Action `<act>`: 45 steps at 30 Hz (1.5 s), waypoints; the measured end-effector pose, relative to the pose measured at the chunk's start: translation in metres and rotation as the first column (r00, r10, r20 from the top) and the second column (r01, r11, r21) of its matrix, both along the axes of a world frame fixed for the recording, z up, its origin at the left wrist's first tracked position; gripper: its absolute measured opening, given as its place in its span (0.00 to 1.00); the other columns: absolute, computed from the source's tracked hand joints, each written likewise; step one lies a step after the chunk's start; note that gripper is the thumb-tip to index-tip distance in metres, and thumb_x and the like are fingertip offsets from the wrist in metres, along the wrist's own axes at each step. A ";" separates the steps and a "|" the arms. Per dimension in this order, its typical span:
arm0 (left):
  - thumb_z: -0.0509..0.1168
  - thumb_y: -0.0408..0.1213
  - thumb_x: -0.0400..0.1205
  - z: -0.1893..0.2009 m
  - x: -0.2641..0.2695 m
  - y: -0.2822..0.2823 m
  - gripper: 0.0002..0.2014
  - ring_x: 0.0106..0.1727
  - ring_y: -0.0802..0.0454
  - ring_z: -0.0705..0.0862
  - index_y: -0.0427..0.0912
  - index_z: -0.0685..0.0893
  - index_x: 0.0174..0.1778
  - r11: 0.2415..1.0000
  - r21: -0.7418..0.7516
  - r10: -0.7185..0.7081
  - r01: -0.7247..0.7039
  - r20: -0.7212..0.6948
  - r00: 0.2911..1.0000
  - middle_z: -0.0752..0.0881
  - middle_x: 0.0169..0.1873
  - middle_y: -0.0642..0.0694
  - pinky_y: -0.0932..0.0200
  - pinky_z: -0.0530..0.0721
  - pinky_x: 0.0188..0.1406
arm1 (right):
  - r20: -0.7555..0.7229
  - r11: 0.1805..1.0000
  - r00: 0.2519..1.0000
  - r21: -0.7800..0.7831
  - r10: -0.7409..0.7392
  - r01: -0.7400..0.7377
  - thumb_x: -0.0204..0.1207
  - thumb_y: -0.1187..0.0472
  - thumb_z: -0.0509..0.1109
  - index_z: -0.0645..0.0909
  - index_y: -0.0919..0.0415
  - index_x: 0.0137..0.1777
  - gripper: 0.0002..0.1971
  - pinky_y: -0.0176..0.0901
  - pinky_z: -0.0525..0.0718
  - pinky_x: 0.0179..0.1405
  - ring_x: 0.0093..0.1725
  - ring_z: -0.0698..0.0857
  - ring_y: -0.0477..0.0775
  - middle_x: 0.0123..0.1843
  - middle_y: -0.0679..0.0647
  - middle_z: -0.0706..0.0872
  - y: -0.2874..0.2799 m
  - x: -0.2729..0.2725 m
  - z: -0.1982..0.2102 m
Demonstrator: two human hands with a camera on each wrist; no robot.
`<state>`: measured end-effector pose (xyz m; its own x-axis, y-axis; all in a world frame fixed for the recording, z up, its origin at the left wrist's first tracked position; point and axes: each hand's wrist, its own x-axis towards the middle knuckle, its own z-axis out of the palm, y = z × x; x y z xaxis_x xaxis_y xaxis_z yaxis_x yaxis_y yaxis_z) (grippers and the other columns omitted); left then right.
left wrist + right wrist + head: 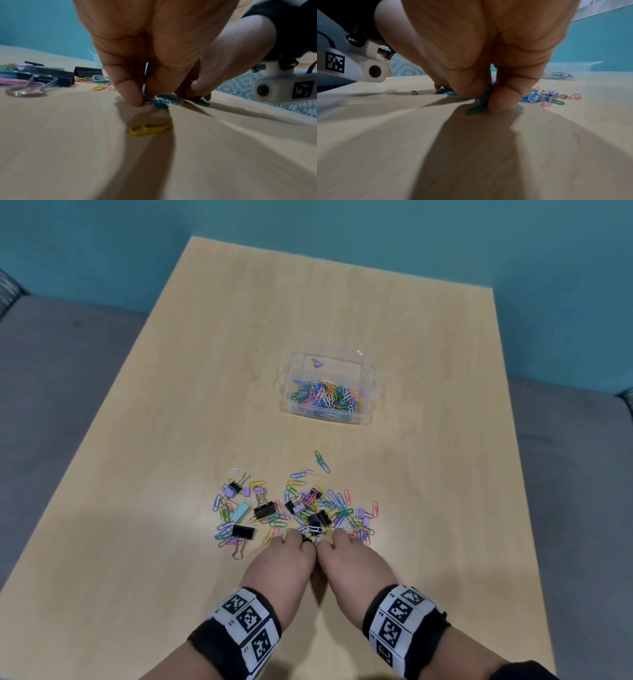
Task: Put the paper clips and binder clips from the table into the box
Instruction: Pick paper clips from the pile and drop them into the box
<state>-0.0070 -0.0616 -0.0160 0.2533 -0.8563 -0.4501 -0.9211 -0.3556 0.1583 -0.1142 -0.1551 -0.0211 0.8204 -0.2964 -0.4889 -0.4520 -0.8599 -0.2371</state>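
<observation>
A loose pile of coloured paper clips (308, 508) mixed with black and purple binder clips (264, 510) lies on the near half of the wooden table (428, 474). Both hands sit side by side at the pile's near edge, fingers curled down. My left hand (294, 542) pinches a small bunch of paper clips (159, 101) against the tabletop. My right hand (334, 542) pinches blue and green paper clips (477, 106). The clear plastic box (368, 374) stands farther back, right of centre, holding many paper clips and one purple binder clip (318, 363).
A single yellow paper clip (150, 128) lies just in front of my left fingers. Black binder clips (56, 79) lie to the left of that hand. The table is bordered by a grey surface (51, 405) and a teal wall (342, 220).
</observation>
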 end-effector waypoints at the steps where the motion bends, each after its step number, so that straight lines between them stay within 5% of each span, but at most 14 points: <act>1: 0.69 0.25 0.56 0.001 0.002 -0.001 0.18 0.34 0.43 0.81 0.43 0.80 0.40 0.999 0.041 -0.020 0.020 -0.014 1.000 0.80 0.39 0.43 0.54 0.74 0.25 | 0.004 1.000 1.000 -0.001 -0.001 0.001 0.65 0.76 0.61 0.71 0.64 0.59 0.21 0.52 0.68 0.35 0.50 0.80 0.66 0.59 0.65 0.74 -0.001 0.001 0.003; 8: 0.79 0.30 0.37 -0.007 0.016 0.002 0.27 0.23 0.50 0.78 0.46 0.76 0.28 0.999 0.019 -0.035 0.037 -0.061 0.998 0.77 0.28 0.48 0.60 0.69 0.13 | -0.004 0.999 0.999 0.013 0.046 -0.046 0.55 0.77 0.68 0.72 0.60 0.48 0.22 0.48 0.66 0.26 0.36 0.80 0.63 0.48 0.60 0.76 -0.022 -0.006 -0.009; 12: 0.73 0.39 0.70 0.000 0.022 -0.005 0.18 0.51 0.45 0.80 0.45 0.74 0.51 0.994 0.110 0.035 -0.022 -0.116 0.993 0.76 0.52 0.47 0.55 0.72 0.41 | -0.023 0.997 0.997 0.008 0.072 -0.071 0.48 0.77 0.69 0.67 0.57 0.41 0.24 0.45 0.64 0.19 0.28 0.75 0.59 0.41 0.57 0.75 -0.027 -0.011 -0.020; 16: 0.61 0.29 0.71 -0.003 0.028 -0.007 0.11 0.48 0.46 0.80 0.50 0.67 0.36 0.983 0.081 0.183 -0.167 -0.253 0.950 0.74 0.43 0.51 0.55 0.68 0.37 | 0.043 0.983 0.993 0.152 -0.108 0.100 0.58 0.71 0.64 0.62 0.53 0.38 0.16 0.45 0.66 0.26 0.32 0.70 0.59 0.40 0.53 0.72 -0.039 -0.006 -0.015; 18: 0.61 0.29 0.67 0.004 0.041 -0.011 0.09 0.40 0.49 0.81 0.49 0.71 0.31 0.939 0.088 0.339 -0.333 -0.414 0.845 0.78 0.35 0.54 0.55 0.72 0.35 | 0.026 0.874 0.944 0.387 -0.330 0.295 0.61 0.68 0.61 0.69 0.56 0.37 0.08 0.46 0.68 0.31 0.35 0.75 0.56 0.38 0.50 0.76 -0.053 0.001 -0.008; 21: 0.65 0.28 0.63 0.024 0.070 -0.037 0.06 0.23 0.50 0.83 0.43 0.82 0.31 0.788 0.161 0.519 -0.595 -0.693 0.500 0.84 0.22 0.47 0.58 0.78 0.28 | 0.004 0.569 0.741 0.643 -0.672 0.513 0.62 0.74 0.63 0.77 0.56 0.32 0.11 0.38 0.73 0.23 0.23 0.79 0.50 0.25 0.47 0.79 -0.083 0.024 0.013; 24: 0.65 0.23 0.62 0.040 0.111 -0.089 0.06 0.19 0.48 0.78 0.38 0.82 0.28 0.662 0.077 0.479 -0.745 -0.809 0.342 0.82 0.21 0.38 0.56 0.78 0.30 | 0.118 0.509 0.597 0.666 -0.793 0.545 0.63 0.76 0.63 0.77 0.55 0.30 0.14 0.45 0.80 0.23 0.19 0.81 0.49 0.21 0.50 0.79 -0.133 0.067 0.029; 27: 0.66 0.18 0.68 0.047 0.150 -0.145 0.11 0.20 0.49 0.79 0.39 0.81 0.27 0.543 -0.070 0.469 -0.837 -0.801 0.372 0.81 0.20 0.43 0.46 0.88 0.33 | 0.246 0.479 0.439 0.669 -0.864 0.568 0.64 0.74 0.63 0.76 0.54 0.28 0.13 0.68 0.87 0.32 0.20 0.83 0.53 0.22 0.51 0.79 -0.176 0.112 0.039; 29: 0.67 0.19 0.68 0.049 0.165 -0.173 0.11 0.22 0.48 0.80 0.39 0.81 0.28 0.491 -0.100 0.488 -0.865 -0.792 0.368 0.81 0.24 0.42 0.41 0.90 0.36 | 0.253 0.466 0.409 0.655 -0.877 0.595 0.68 0.75 0.62 0.76 0.57 0.31 0.12 0.69 0.88 0.38 0.22 0.84 0.54 0.26 0.53 0.80 -0.193 0.136 0.045; 32: 0.70 0.21 0.70 0.051 0.168 -0.186 0.08 0.28 0.45 0.83 0.39 0.83 0.35 0.497 -0.083 0.469 -0.864 -0.811 0.348 0.82 0.33 0.39 0.44 0.90 0.39 | 0.165 0.445 0.465 0.671 -0.870 0.593 0.71 0.72 0.67 0.77 0.55 0.38 0.10 0.69 0.88 0.43 0.26 0.86 0.57 0.33 0.56 0.81 -0.202 0.150 0.049; 36: 0.69 0.26 0.74 0.042 0.165 -0.147 0.08 0.34 0.46 0.84 0.38 0.84 0.48 0.470 -0.110 0.479 -0.876 -0.802 0.358 0.83 0.38 0.41 0.43 0.89 0.44 | 0.258 0.588 0.543 0.520 -0.799 0.620 0.70 0.67 0.65 0.79 0.51 0.44 0.09 0.65 0.89 0.40 0.38 0.88 0.65 0.41 0.55 0.84 -0.200 0.117 0.045; 40: 0.68 0.29 0.75 0.038 0.128 -0.069 0.05 0.34 0.45 0.88 0.44 0.85 0.42 0.612 -0.133 0.511 -0.779 -0.686 0.518 0.86 0.34 0.47 0.51 0.87 0.42 | 0.149 0.775 0.791 0.371 -0.593 0.512 0.73 0.68 0.60 0.82 0.54 0.53 0.14 0.53 0.84 0.50 0.44 0.83 0.58 0.47 0.52 0.83 -0.159 0.062 0.033; 42: 0.68 0.33 0.74 0.033 0.094 -0.029 0.05 0.35 0.51 0.85 0.49 0.83 0.38 0.756 -0.185 0.454 -0.628 -0.543 0.707 0.85 0.33 0.51 0.56 0.81 0.40 | 0.046 0.884 0.912 0.271 -0.408 0.381 0.72 0.69 0.60 0.80 0.57 0.61 0.19 0.48 0.80 0.52 0.52 0.82 0.58 0.54 0.55 0.82 -0.131 0.042 0.025; 45: 0.66 0.42 0.74 0.019 0.049 0.016 0.02 0.37 0.52 0.80 0.52 0.79 0.40 0.873 -0.144 0.369 -0.466 -0.430 0.824 0.78 0.39 0.55 0.56 0.77 0.41 | 0.006 0.968 0.982 0.165 -0.191 0.188 0.71 0.65 0.62 0.75 0.57 0.66 0.22 0.51 0.76 0.56 0.58 0.76 0.62 0.60 0.56 0.76 -0.101 0.026 0.011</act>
<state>0.0419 -0.0460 0.0026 0.4629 -0.7977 -0.3864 -0.5421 -0.5997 0.5887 -0.0882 -0.2558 -0.0103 0.7678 -0.3650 -0.5266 -0.5962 -0.7079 -0.3787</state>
